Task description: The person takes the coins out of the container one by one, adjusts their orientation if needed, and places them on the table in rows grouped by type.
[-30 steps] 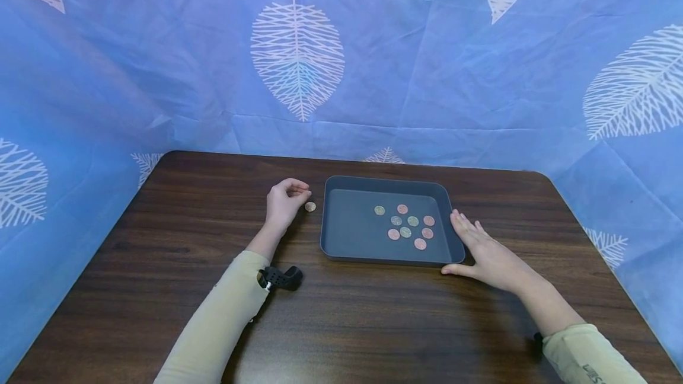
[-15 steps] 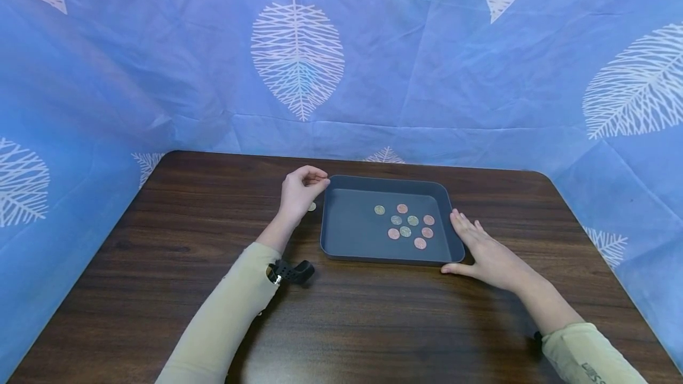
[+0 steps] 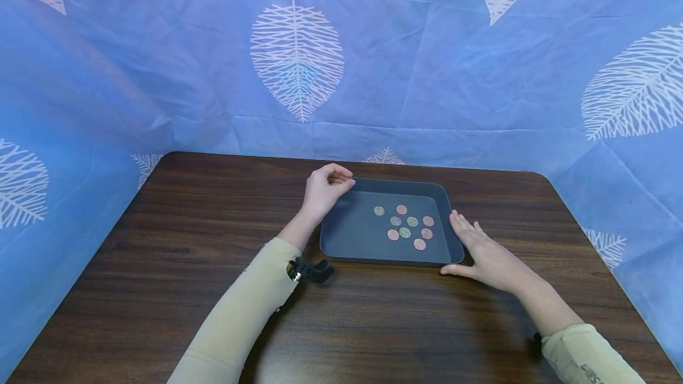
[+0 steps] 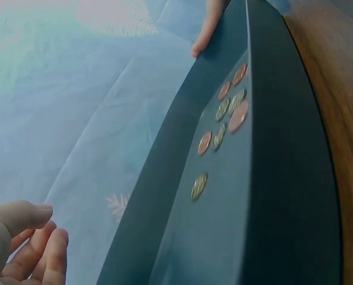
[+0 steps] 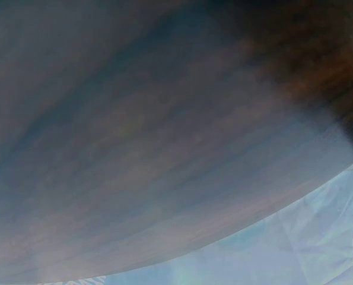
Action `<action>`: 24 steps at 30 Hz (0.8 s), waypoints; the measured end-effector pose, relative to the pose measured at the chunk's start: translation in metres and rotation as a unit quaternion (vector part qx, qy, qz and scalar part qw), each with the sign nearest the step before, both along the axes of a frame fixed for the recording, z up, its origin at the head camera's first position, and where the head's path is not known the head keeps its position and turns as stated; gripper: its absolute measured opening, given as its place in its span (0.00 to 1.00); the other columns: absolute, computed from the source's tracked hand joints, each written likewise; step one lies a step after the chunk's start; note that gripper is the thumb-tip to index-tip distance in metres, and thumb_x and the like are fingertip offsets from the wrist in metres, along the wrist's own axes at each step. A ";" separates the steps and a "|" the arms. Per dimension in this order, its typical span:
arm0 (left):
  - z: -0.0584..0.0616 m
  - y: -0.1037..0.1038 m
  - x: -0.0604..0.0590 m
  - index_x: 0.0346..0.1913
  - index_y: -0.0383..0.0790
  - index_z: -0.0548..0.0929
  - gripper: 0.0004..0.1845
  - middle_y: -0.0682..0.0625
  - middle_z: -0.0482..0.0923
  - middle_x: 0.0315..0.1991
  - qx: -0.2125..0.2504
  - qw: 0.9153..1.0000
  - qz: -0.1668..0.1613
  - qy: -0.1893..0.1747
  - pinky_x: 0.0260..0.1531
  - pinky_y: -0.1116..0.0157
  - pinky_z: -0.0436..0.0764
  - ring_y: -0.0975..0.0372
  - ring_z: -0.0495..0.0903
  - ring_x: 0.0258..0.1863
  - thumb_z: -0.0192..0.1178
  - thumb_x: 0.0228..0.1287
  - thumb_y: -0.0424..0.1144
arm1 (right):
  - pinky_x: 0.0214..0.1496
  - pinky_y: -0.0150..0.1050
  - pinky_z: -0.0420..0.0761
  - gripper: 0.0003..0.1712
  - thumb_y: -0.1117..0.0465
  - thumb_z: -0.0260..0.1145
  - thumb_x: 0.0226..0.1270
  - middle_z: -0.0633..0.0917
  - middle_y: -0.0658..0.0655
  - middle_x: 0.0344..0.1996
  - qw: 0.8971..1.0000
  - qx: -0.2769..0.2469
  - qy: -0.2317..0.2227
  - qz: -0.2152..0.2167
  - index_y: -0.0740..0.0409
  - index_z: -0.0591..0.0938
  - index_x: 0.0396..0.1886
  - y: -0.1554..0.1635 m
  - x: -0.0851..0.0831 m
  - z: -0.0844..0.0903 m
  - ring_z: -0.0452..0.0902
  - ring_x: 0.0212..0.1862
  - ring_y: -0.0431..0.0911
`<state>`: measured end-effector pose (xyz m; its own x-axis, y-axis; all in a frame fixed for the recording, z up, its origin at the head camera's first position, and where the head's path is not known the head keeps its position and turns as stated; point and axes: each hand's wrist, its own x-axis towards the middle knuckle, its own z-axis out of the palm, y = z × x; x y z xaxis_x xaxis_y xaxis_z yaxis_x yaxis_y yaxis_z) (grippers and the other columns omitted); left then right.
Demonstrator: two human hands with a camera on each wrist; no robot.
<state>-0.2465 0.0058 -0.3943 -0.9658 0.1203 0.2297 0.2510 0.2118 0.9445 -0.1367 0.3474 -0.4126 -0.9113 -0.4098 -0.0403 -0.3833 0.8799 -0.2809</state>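
A dark grey tray (image 3: pixel 349 236) lies on the brown table (image 3: pixel 187 242), with several copper and silver coins (image 3: pixel 405 227) grouped right of its middle. My left hand (image 3: pixel 341 180) hovers over the tray's far left corner, fingers curled and thumb against the fingertips. Nothing shows between them in either view. In the left wrist view those curled fingers (image 4: pixel 40 249) sit low left of the tray wall (image 4: pixel 283 148) and coins (image 4: pixel 223 119). My right hand (image 3: pixel 477 248) lies flat on the table, fingers straight along the tray's right side.
Blue leaf-print cloth (image 3: pixel 299 58) walls in the table at the back and both sides. A black wrist strap (image 3: pixel 312 270) is on my left forearm. The right wrist view shows only blurred table (image 5: pixel 164 130).
My left hand rose from the table and moved right, from beside a loose coin to above the tray's corner. That coin is now hidden behind my wrist. The right hand stayed put.
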 end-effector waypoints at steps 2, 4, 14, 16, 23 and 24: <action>0.001 0.006 0.000 0.40 0.36 0.84 0.07 0.47 0.82 0.35 0.000 1.000 -0.007 0.003 0.40 0.66 0.79 0.59 0.81 0.36 0.67 0.60 0.33 | 0.72 0.51 0.45 0.67 0.28 0.65 0.50 0.49 0.66 0.74 1.000 -0.002 -0.001 -0.001 0.63 0.45 0.76 0.000 0.000 0.000 0.45 0.73 0.58; 0.003 0.011 0.001 0.40 0.35 0.84 0.07 0.47 0.82 0.36 0.000 1.000 -0.014 0.008 0.40 0.67 0.79 0.59 0.81 0.36 0.67 0.60 0.33 | 0.72 0.51 0.45 0.67 0.29 0.65 0.50 0.49 0.67 0.74 1.000 -0.002 -0.001 -0.002 0.63 0.45 0.76 0.000 0.000 0.000 0.45 0.73 0.58; -0.002 0.042 0.001 0.40 0.35 0.84 0.07 0.47 0.82 0.34 -0.020 0.999 -0.044 0.005 0.35 0.69 0.79 0.61 0.81 0.34 0.66 0.60 0.32 | 0.72 0.51 0.45 0.67 0.28 0.64 0.50 0.49 0.66 0.74 1.000 0.006 -0.001 -0.002 0.63 0.45 0.76 0.001 -0.001 -0.001 0.45 0.73 0.58; -0.006 0.048 0.001 0.40 0.34 0.84 0.07 0.48 0.82 0.34 -0.028 0.998 -0.049 -0.002 0.35 0.69 0.79 0.61 0.81 0.34 0.66 0.60 0.32 | 0.72 0.51 0.45 0.67 0.28 0.64 0.50 0.49 0.66 0.74 1.000 0.005 0.000 -0.002 0.63 0.45 0.76 0.001 -0.001 -0.001 0.45 0.73 0.58; -0.017 0.064 0.002 0.40 0.33 0.84 0.07 0.48 0.82 0.33 -0.026 0.998 -0.051 -0.033 0.33 0.69 0.79 0.61 0.81 0.33 0.66 0.59 0.30 | 0.72 0.51 0.45 0.67 0.29 0.66 0.51 0.48 0.66 0.74 1.000 0.004 -0.004 -0.005 0.62 0.45 0.76 0.000 0.000 0.000 0.44 0.73 0.58; -0.018 0.066 0.002 0.40 0.33 0.84 0.07 0.48 0.82 0.33 -0.026 0.998 -0.051 -0.036 0.32 0.70 0.79 0.62 0.81 0.32 0.66 0.59 0.30 | 0.72 0.51 0.45 0.67 0.30 0.66 0.51 0.48 0.66 0.74 1.000 0.005 -0.004 -0.005 0.62 0.45 0.76 0.000 0.000 0.000 0.44 0.73 0.58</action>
<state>-0.2446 0.0715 -0.4124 -0.9615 0.2293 0.1518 0.2064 0.2369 0.9494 -0.1367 0.3472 -0.4125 -0.9148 -0.4005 -0.0515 -0.3725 0.8861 -0.2758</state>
